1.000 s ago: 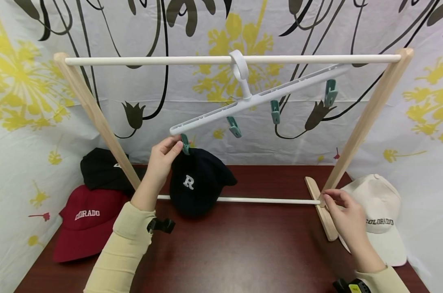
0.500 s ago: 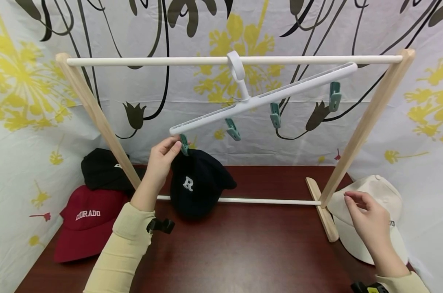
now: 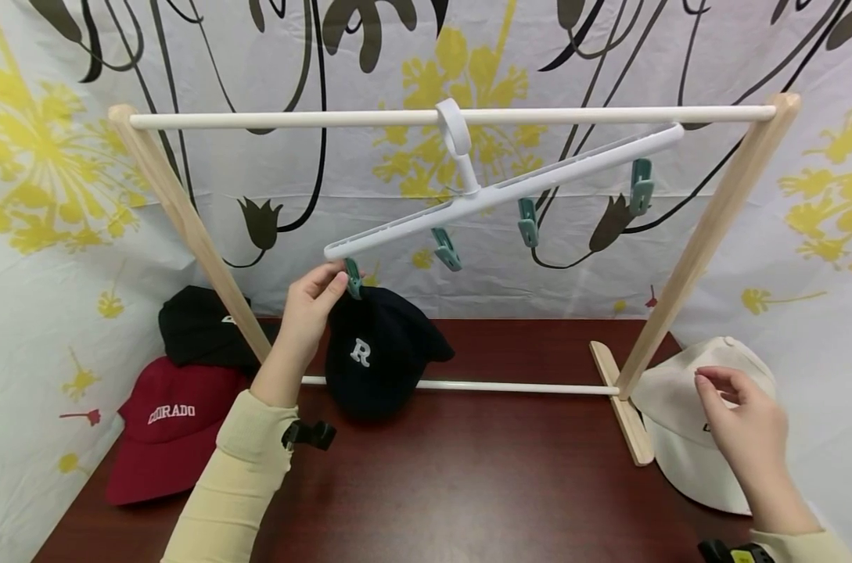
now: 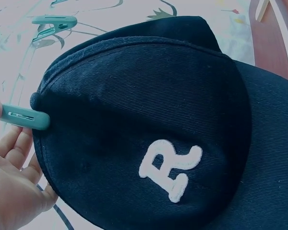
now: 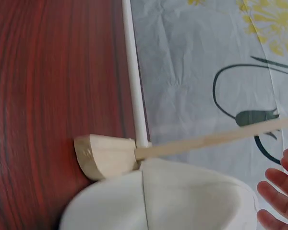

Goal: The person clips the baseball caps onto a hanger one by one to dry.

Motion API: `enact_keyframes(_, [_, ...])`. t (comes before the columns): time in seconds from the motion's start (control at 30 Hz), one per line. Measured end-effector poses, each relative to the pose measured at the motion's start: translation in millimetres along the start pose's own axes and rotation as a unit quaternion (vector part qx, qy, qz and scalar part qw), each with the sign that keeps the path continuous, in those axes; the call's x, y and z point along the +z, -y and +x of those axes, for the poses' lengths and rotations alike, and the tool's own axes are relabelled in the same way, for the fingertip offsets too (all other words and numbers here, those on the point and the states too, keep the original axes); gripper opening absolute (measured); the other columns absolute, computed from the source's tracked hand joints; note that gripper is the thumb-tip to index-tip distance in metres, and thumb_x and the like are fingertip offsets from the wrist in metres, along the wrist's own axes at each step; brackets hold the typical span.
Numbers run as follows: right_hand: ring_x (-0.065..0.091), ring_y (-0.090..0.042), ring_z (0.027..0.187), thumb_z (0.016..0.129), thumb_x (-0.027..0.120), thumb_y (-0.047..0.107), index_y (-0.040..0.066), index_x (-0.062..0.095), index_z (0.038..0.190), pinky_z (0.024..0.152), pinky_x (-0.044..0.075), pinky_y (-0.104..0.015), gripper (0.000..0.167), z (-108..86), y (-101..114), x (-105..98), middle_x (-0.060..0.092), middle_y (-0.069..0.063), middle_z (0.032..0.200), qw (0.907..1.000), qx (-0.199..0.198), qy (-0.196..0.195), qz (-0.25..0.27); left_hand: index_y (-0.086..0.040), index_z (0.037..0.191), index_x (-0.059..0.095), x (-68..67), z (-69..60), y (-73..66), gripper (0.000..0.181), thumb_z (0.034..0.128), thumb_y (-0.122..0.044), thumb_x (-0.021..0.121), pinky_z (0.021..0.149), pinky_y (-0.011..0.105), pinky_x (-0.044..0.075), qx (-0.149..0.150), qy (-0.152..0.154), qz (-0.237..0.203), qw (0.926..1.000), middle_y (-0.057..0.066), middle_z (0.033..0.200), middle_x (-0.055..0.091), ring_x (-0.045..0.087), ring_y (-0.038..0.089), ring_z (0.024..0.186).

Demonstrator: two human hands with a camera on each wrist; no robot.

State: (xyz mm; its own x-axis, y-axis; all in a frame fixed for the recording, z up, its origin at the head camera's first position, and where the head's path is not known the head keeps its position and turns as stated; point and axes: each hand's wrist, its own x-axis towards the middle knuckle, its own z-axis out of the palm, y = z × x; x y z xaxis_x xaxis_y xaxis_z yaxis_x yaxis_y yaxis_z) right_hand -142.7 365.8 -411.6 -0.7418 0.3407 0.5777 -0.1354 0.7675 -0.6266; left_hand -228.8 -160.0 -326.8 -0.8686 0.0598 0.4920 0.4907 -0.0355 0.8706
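A dark navy cap with a white R (image 3: 372, 356) hangs from a green clip (image 3: 353, 278) at the low left end of the tilted white hanger (image 3: 496, 192). My left hand (image 3: 304, 324) pinches that clip between thumb and fingers; in the left wrist view the clip (image 4: 26, 117) bites the crown's edge of the cap (image 4: 110, 124). At the right, my right hand (image 3: 745, 426) is over the cream cap (image 3: 679, 399), fingers bent and holding nothing. The right wrist view shows part of that hand (image 5: 283, 187) beside the cream cap (image 5: 182, 196); whether they touch, I cannot tell.
The hanger hooks over the white top bar (image 3: 292, 119) of a wooden rack (image 3: 714, 234). Several other green clips hang from it. A red cap (image 3: 168, 430) and a black cap (image 3: 200, 328) lie at the left. A lower bar (image 3: 517, 386) crosses above the table (image 3: 468, 485).
My right hand has moved right, from beside the rack's right foot to over the cream cap, whose position has shifted slightly left. My left hand stays on the clip; the hanger has swung slightly.
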Motion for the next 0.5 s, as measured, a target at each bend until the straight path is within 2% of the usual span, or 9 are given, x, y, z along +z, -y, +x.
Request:
enact_keyframes(0.23, [0.046, 0.024, 0.068, 0.087, 0.066, 0.010, -0.001, 0.069, 0.098, 0.063, 0.033, -0.002, 0.016, 11.0, -8.2, -10.7, 0.047, 0.043, 0.078, 0.9999, 0.009, -0.011, -0.009, 0.013, 0.116, 0.057, -0.5, 0.7, 1.8, 0.029, 0.0994, -0.009, 0.052, 0.098, 0.034, 0.039, 0.004, -0.002, 0.002, 1.0000, -0.008, 0.099, 0.069, 0.056, 0.019, 0.109])
enact_keyframes(0.43, [0.046, 0.023, 0.068, 0.090, 0.065, 0.016, 0.001, 0.068, 0.102, 0.062, 0.034, -0.002, 0.019, 19.9, -11.9, -18.5, 0.046, 0.042, 0.077, 0.9988, 0.046, 0.002, -0.019, 0.015, 0.117, 0.057, -0.8, 0.6, 3.9, 0.030, 0.0987, -0.008, 0.053, 0.096, 0.032, 0.039, 0.003, -0.003, -0.003, 1.0000, 0.009, 0.103, 0.070, 0.056, 0.018, 0.109])
enact_keyframes(0.5, [0.044, 0.024, 0.070, 0.090, 0.064, 0.019, 0.000, 0.068, 0.104, 0.063, 0.034, -0.003, 0.023, 23.8, -13.3, -20.8, 0.045, 0.042, 0.079, 0.9980, 0.057, 0.004, -0.026, 0.014, 0.118, 0.057, -0.9, 0.3, 3.9, 0.030, 0.0986, -0.008, 0.054, 0.096, 0.032, 0.039, 0.001, -0.005, -0.004, 1.0000, 0.010, 0.104, 0.069, 0.056, 0.017, 0.109])
